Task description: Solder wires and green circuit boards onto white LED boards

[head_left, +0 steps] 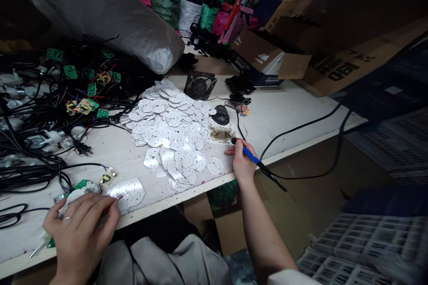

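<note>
My right hand (244, 162) is closed around the blue handle of a soldering iron (250, 155). Its dark front end points left, at a patch of brown-gold bits (220, 134) on the bench. At the lower left, the curled fingers of my left hand (83, 222) grip a white plastic part (83, 189) with a green board beside it; the palm hides much of it. Just right of those fingers lies a white plate (129, 192) with thin wires on it, and a small circuit board (109, 177) sits behind. A heap of white plates (170, 118) covers the middle of the bench.
Black cables, green boards and white parts are piled (83, 93) on the left. A small fan (200, 85), a coiled-wire iron stand (236, 106) and a black dish (220, 115) stand behind the heap. The iron's cord (301, 124) loops over the bench's right edge. Cartons (261, 55) stand at the back.
</note>
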`<state>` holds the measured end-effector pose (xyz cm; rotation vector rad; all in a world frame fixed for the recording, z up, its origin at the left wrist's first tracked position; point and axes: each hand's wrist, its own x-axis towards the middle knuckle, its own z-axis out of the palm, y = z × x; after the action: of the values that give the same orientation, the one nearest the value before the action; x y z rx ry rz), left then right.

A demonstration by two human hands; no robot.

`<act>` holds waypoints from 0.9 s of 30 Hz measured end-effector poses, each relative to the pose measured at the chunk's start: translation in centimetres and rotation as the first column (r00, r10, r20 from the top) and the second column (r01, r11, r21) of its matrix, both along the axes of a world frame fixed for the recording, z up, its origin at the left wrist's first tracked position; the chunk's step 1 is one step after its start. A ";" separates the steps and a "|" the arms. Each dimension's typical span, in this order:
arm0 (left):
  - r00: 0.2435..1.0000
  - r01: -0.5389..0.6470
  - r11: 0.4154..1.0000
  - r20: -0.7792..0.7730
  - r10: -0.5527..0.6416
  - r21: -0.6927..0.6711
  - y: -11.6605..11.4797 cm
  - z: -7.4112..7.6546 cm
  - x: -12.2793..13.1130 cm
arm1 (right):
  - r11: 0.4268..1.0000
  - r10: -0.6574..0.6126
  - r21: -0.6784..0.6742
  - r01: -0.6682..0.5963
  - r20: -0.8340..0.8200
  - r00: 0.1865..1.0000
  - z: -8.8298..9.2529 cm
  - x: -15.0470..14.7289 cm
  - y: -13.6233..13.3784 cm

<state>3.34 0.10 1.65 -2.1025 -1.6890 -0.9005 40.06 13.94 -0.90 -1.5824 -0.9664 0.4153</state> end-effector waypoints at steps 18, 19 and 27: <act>0.969 -0.079 0.974 0.214 0.125 -0.211 -0.2 0.4 2.7 | 0.839 0.540 0.270 -0.472 -0.306 0.784 -0.7 -14.4 -12.0; 0.968 -0.075 0.973 0.219 0.124 -0.220 -0.2 0.5 2.7 | 0.815 0.576 0.270 -0.512 -0.290 0.764 -0.9 -14.7 -12.2; 0.968 -0.090 0.965 0.205 0.142 -0.247 -0.2 0.4 2.7 | 0.747 0.664 0.265 -0.610 -0.243 0.707 -1.6 -15.9 -11.9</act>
<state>6.08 -0.08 2.00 -2.0832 -2.1042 -0.9703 24.12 2.03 -2.47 -0.9353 -1.2412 1.0243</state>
